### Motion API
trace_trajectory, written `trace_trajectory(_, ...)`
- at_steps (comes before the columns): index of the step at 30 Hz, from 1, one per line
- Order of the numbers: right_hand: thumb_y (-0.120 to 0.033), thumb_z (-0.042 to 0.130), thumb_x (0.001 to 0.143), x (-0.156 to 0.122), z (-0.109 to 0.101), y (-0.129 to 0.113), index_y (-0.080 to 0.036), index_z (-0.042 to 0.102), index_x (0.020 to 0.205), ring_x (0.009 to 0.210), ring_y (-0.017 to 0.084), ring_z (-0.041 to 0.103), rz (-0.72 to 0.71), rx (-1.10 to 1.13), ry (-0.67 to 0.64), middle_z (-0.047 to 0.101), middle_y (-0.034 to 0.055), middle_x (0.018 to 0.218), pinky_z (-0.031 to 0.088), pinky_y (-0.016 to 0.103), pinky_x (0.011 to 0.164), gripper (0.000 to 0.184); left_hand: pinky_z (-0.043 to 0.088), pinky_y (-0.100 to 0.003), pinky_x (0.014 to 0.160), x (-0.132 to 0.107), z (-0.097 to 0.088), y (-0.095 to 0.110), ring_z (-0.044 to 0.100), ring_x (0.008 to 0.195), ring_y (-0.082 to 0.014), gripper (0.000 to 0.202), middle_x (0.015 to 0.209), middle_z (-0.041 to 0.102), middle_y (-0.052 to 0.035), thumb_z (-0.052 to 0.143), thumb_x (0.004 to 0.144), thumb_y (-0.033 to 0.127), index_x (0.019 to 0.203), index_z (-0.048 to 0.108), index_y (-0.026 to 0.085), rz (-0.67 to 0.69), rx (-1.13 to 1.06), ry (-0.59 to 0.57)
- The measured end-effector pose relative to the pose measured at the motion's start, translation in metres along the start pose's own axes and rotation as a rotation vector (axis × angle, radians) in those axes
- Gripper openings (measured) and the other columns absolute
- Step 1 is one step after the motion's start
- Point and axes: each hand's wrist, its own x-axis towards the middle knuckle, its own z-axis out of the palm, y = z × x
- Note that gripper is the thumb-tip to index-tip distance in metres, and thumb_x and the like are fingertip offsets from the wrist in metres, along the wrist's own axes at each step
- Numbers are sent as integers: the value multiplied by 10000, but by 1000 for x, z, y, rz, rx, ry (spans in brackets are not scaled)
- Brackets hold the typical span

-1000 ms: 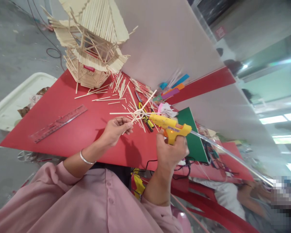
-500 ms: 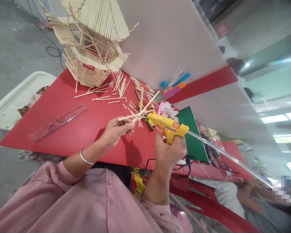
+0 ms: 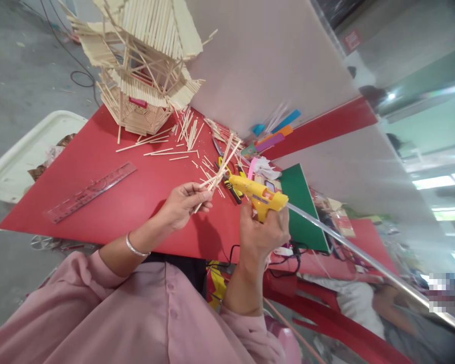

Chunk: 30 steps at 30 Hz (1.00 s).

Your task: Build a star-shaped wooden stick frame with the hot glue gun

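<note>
My left hand pinches a small bundle of crossed wooden sticks over the red tabletop. My right hand is wrapped round a yellow glue gun, whose nozzle points left at the crossing of the sticks. From the back of the gun a long clear glue stick runs out to the lower right. Whether the nozzle touches the wood I cannot tell. Beneath the sticks lie yellow-and-black pliers, partly hidden.
A tiered stick-built pavilion model stands at the back left, with loose sticks beside it. A clear ruler lies on the left. A green board, black cables and a white tray are around. Another person's arm shows lower right.
The sticks in my left hand have turned to a steeper slant and closed up into a narrower bundle. The glue gun has shifted slightly left and tilted nose-up.
</note>
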Motion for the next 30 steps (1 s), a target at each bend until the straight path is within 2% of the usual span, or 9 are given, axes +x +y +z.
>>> trace_trajectory(4,-350,562,825,-2,1,-1,-261,469,647,690,224,563,12,-20,-15,489,30,650,460,343,638,220,539,-212,551,0,-1,0,672,572,-112,459,642,669,25,964,527,347,775,632,150,-31,-16,-6)
trace_trajectory(11,-352,572,827,-2,1,-1,-267,446,636,683,225,572,9,1,-3,509,33,655,472,358,660,244,550,-217,551,0,-2,0,674,568,-121,492,638,693,0,979,493,357,771,634,143,-46,-42,10)
trace_trajectory(17,-309,567,799,-1,0,1,-281,381,609,658,213,574,7,21,35,523,30,644,487,351,640,267,552,-217,550,2,-4,-1,673,565,-116,466,644,696,2,965,535,346,789,628,148,-49,-22,7)
trace_trajectory(20,-313,570,785,0,-1,2,-286,357,601,646,206,578,30,5,37,537,31,643,502,349,634,282,549,-216,551,3,-5,-3,671,568,-114,466,650,694,6,964,538,347,794,628,150,-46,-14,-1)
trace_trajectory(26,-330,576,760,-1,0,5,-270,416,633,670,212,604,85,48,36,574,49,692,509,352,642,213,539,-225,557,3,-6,-3,666,572,-118,454,653,699,-2,965,535,367,790,657,151,-47,-3,-10)
trace_trajectory(30,-368,573,730,1,-2,6,-278,362,625,619,197,565,149,92,-4,542,35,658,489,346,610,252,529,-208,545,2,-5,-2,662,562,-108,463,643,700,-1,965,533,389,783,659,148,-40,16,-18)
